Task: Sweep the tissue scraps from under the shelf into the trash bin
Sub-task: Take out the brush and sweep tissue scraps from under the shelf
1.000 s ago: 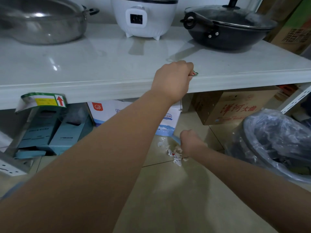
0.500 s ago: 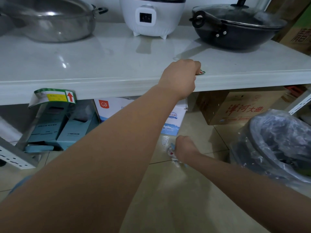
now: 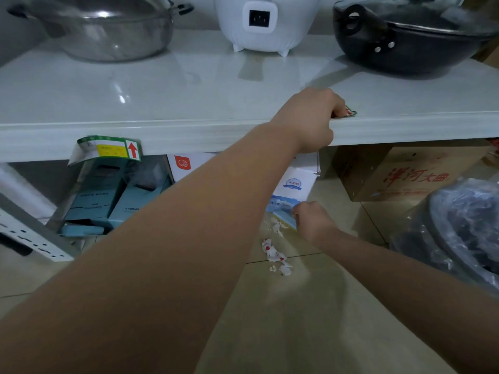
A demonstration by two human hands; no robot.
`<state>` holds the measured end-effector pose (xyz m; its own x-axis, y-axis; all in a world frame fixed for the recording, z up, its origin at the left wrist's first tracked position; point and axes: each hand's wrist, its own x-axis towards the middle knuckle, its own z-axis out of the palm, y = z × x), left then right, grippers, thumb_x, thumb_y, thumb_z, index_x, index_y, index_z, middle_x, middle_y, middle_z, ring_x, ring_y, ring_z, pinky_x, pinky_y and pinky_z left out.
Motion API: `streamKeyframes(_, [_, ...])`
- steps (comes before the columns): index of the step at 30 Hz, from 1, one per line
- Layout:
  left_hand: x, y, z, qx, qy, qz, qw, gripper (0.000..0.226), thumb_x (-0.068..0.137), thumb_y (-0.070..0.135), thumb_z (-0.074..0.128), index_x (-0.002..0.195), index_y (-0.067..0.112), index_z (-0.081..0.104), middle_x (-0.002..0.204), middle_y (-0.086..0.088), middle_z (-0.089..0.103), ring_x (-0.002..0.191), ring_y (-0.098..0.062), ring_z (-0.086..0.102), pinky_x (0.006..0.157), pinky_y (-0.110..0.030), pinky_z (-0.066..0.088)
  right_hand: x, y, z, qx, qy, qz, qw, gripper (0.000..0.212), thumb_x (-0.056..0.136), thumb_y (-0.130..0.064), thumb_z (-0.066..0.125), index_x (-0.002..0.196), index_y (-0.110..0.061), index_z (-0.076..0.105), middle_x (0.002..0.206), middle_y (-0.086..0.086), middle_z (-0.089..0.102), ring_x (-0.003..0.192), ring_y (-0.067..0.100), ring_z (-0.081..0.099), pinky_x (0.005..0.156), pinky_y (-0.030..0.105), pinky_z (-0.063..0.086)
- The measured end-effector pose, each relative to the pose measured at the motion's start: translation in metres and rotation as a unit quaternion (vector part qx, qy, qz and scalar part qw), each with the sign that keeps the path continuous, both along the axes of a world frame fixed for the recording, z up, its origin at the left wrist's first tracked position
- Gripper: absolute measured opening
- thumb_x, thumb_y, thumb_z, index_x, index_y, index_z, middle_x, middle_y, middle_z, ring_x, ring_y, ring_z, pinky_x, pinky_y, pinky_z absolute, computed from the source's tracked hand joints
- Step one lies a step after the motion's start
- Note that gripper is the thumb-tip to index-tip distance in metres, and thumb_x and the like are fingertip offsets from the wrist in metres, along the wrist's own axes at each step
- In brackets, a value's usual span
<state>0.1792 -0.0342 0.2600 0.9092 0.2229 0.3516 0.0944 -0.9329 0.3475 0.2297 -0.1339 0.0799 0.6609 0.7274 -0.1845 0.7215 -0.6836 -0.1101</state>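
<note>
White tissue scraps [image 3: 275, 253] with red marks lie on the tiled floor at a tile seam, just in front of the white shelf [image 3: 189, 130]. A few smaller scraps [image 3: 278, 228] lie closer to the shelf. My right hand [image 3: 313, 222] is low under the shelf edge, closed around a small light-blue brush [image 3: 285, 220] whose end touches the floor beside the smaller scraps. My left hand [image 3: 310, 117] grips the front edge of the shelf, fingers curled over the top. The trash bin [image 3: 459, 225], lined with a clear plastic bag, stands at the right, past my right forearm.
A steel pot [image 3: 108, 31], a white rice cooker [image 3: 264, 22] and a black wok [image 3: 405, 44] stand on the shelf. Under it are teal boxes [image 3: 108, 201], a white carton [image 3: 297, 182] and a brown cardboard box [image 3: 405, 176]. A perforated white rail [image 3: 27, 238] lies at left.
My right hand has moved back toward the shelf with the brush, uncovering the scraps at the tile seam. My left hand has kept its grip on the shelf edge.
</note>
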Motion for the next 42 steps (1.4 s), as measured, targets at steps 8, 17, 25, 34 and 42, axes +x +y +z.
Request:
streamKeyframes(8, [-0.018, 0.021, -0.009, 0.014, 0.036, -0.030, 0.999, 0.054, 0.087, 0.013, 0.054, 0.139, 0.029, 0.048, 0.142, -0.002, 0.050, 0.134, -0.018, 0.041, 0.112, -0.035, 0.035, -0.028, 0.007, -0.021, -0.015, 0.030, 0.070, 0.997, 0.019, 0.087, -0.003, 0.048, 0.093, -0.002, 0.066, 0.088, 0.013, 0.065, 0.069, 0.020, 0.051, 0.061, 0.026, 0.038])
streamKeyframes(17, [-0.073, 0.042, -0.012, 0.079, -0.081, 0.082, 0.990, 0.031, 0.099, 0.026, 0.041, 0.108, 0.009, 0.065, 0.112, -0.007, 0.067, 0.104, -0.027, 0.061, 0.084, -0.041, 0.052, -0.040, 0.025, 0.008, 0.103, 0.018, 0.023, 0.994, 0.034, 0.092, -0.023, 0.043, 0.070, -0.001, 0.057, 0.070, 0.011, 0.055, 0.063, 0.027, 0.053, 0.054, 0.025, 0.042])
streamKeyframes(25, [-0.114, 0.070, -0.023, 0.115, -0.071, 0.105, 0.985, 0.037, 0.098, 0.034, 0.035, 0.089, 0.011, 0.061, 0.085, -0.007, 0.066, 0.082, -0.030, 0.059, 0.071, -0.041, 0.050, -0.126, 0.073, 0.012, 0.164, 0.318, -0.025, 0.933, 0.020, 0.084, -0.005, 0.058, 0.080, 0.006, 0.074, 0.082, 0.023, 0.074, 0.077, 0.031, 0.073, 0.078, 0.045, 0.060])
streamKeyframes(34, [-0.106, 0.068, -0.029, 0.144, -0.092, 0.142, 0.975, 0.034, 0.101, 0.034, 0.035, 0.087, 0.012, 0.058, 0.089, -0.006, 0.065, 0.081, -0.030, 0.058, 0.064, -0.034, 0.040, -0.206, 0.103, -0.034, 0.131, 0.462, -0.071, 0.874, 0.020, 0.086, -0.004, 0.057, 0.095, 0.010, 0.068, 0.096, 0.024, 0.072, 0.083, 0.033, 0.073, 0.075, 0.040, 0.061])
streamKeyframes(42, [-0.101, 0.063, -0.034, 0.162, -0.112, 0.188, 0.962, 0.035, 0.100, 0.033, 0.034, 0.084, 0.013, 0.057, 0.086, -0.005, 0.063, 0.074, -0.032, 0.055, 0.060, -0.031, 0.035, -0.190, 0.102, -0.063, 0.090, 0.358, -0.054, 0.928, 0.020, 0.089, -0.019, 0.053, 0.089, -0.002, 0.062, 0.091, 0.014, 0.068, 0.091, 0.029, 0.066, 0.081, 0.041, 0.058])
